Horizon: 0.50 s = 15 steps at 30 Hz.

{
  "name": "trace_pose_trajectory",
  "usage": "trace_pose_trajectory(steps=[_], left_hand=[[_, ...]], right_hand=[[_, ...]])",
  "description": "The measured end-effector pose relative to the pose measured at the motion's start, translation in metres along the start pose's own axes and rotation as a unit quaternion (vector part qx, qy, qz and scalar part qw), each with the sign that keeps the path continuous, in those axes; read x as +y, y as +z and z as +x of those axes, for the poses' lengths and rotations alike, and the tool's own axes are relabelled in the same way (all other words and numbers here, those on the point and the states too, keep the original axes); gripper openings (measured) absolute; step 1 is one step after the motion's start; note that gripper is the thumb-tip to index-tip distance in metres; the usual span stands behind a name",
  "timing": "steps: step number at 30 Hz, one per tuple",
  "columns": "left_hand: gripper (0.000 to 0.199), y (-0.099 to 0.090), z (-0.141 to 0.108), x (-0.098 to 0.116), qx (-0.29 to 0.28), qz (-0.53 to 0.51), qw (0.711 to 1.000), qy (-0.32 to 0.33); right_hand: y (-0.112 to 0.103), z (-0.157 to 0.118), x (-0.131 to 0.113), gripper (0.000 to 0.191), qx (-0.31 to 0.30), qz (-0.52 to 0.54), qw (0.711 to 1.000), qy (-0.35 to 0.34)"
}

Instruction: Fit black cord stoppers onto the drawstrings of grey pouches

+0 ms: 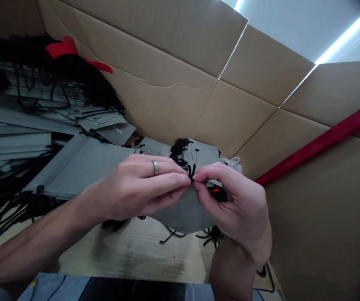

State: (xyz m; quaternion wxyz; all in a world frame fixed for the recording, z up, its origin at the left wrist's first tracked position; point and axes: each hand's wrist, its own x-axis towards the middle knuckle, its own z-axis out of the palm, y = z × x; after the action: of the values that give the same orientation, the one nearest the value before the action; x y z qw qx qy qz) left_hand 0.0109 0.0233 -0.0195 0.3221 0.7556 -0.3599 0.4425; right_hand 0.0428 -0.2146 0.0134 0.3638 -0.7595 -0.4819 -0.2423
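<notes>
My left hand [145, 184], with a ring on one finger, pinches a short black cord [191, 169] at its fingertips. Opposite it, my right hand [233, 200] is closed on the same cord, thumb and forefinger pressed together. Both sets of fingertips nearly touch, and two cord ends stick up between them. Below the hands lies a grey fabric bag [182, 215], partly covered by them. Whether the cord is knotted cannot be seen. Just beyond the fingers, a stack of grey pieces [206, 150] with black cord ends lies against the cardboard.
Cardboard walls [167, 54] enclose the back and right side. Piled at left are grey bags [13, 144] with black cords, and black material with a red strip [61, 49] on top. A dark red band [320, 140] crosses the right wall. The pale tabletop [136, 251] shows in front.
</notes>
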Motion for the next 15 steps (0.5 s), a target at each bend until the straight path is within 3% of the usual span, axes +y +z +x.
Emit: trace_pose_trajectory(steps=[9, 15], left_hand=[[0.016, -0.0033, -0.0047, -0.0085, -0.005, 0.068, 0.994, 0.087], [0.011, -0.0011, 0.0002, -0.0109, -0.029, 0.064, 0.990, 0.123]], right_hand=[[0.0074, 0.0015, -0.0012, 0.015, 0.001, -0.003, 1.000, -0.009], [0.0032, -0.0007, 0.0004, 0.015, -0.035, -0.040, 0.998, -0.028]])
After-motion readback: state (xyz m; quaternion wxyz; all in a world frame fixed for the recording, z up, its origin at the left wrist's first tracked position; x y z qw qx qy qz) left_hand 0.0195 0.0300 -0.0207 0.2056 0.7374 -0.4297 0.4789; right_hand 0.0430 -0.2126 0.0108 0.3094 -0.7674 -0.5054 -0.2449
